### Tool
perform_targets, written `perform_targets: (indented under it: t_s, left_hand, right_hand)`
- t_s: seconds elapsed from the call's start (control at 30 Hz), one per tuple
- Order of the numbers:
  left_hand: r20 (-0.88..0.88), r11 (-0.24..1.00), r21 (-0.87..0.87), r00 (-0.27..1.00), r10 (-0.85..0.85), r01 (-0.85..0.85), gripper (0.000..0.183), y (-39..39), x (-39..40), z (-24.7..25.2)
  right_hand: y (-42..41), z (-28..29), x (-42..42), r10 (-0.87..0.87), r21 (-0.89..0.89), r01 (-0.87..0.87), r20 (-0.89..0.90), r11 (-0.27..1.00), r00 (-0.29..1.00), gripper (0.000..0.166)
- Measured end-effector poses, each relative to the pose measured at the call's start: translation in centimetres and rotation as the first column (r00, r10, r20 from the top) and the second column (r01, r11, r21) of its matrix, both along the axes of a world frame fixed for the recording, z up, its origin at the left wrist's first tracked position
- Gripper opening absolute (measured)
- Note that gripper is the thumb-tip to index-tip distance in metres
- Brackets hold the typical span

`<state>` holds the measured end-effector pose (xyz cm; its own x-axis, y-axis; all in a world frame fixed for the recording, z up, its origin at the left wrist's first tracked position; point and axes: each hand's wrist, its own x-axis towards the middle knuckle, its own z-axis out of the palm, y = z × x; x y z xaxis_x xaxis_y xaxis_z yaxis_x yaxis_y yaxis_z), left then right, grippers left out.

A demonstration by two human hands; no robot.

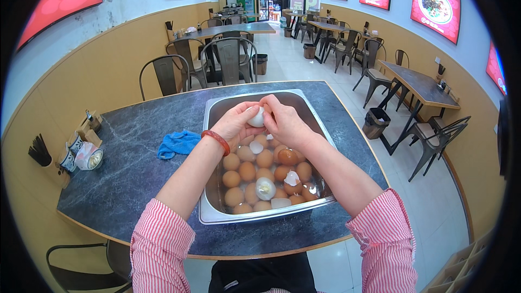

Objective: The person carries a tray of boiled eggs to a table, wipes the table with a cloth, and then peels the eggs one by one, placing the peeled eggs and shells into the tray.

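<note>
Over a rectangular stainless steel pan [205, 207], my left hand [240, 124] holds a mostly white, peeled-looking egg [257, 118] from the left. My right hand [285, 120] grips the same egg from the right, its fingers on a bit of brown shell at the top. Below, several brown eggs [247, 171] lie in water in the pan. Among them are a peeled white egg [265, 188], an egg with broken shell [292, 179] and loose shell pieces [281, 203]. A red bracelet circles my left wrist.
A blue cloth [177, 144] lies on the dark marbled table [130, 179], left of the pan. Near the wall stand a chopstick holder [53, 167], patterned containers [75, 142] and a bag-covered bowl [88, 156]. Metal chairs [230, 61] are beyond the table; a waste bin [375, 124] stands at right.
</note>
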<state>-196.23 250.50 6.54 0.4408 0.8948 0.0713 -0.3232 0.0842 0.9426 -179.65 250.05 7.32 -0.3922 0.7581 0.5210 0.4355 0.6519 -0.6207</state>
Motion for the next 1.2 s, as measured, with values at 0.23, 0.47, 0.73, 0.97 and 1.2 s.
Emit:
perform_targets:
  t_s: [0.23, 0.47, 0.73, 0.97, 1.2]
  left_hand:
    - [-0.047, 0.998, -0.063, 0.999, 0.01, -0.013, 0.033, -0.5, 0.2, 0.3]
    - [-0.131, 0.993, -0.116, 0.991, -0.027, 0.011, 0.033, 0.1, -0.2, 0.0]
    - [-0.428, 0.985, 0.157, 0.895, 0.128, -0.066, 0.042, 0.3, 0.2, -0.3]
    - [-0.489, 0.933, 0.35, 0.834, 0.256, -0.081, 0.046, 0.6, 0.3, -0.6]
    - [-0.55, 0.902, 0.424, 0.77, 0.323, -0.076, 0.045, 0.9, 0.3, -1.0]
  right_hand:
    - [0.1, -0.1, 0.1, -0.039, -0.009, 0.039, -0.023, 0.999, 0.999, 0.021]
    - [0.5, -0.3, 0.3, -0.047, -0.029, 0.046, -0.038, 0.999, 0.998, 0.03]
    - [1.3, -0.2, 1.1, -0.01, -0.33, 0.007, -0.006, 0.944, 1.0, 0.03]
    - [1.1, -0.2, 1.0, -0.018, -0.23, 0.031, 0.058, 0.973, 0.998, 0.036]
    - [1.3, -0.6, 0.8, -0.021, -0.266, 0.035, 0.054, 0.963, 0.998, 0.034]
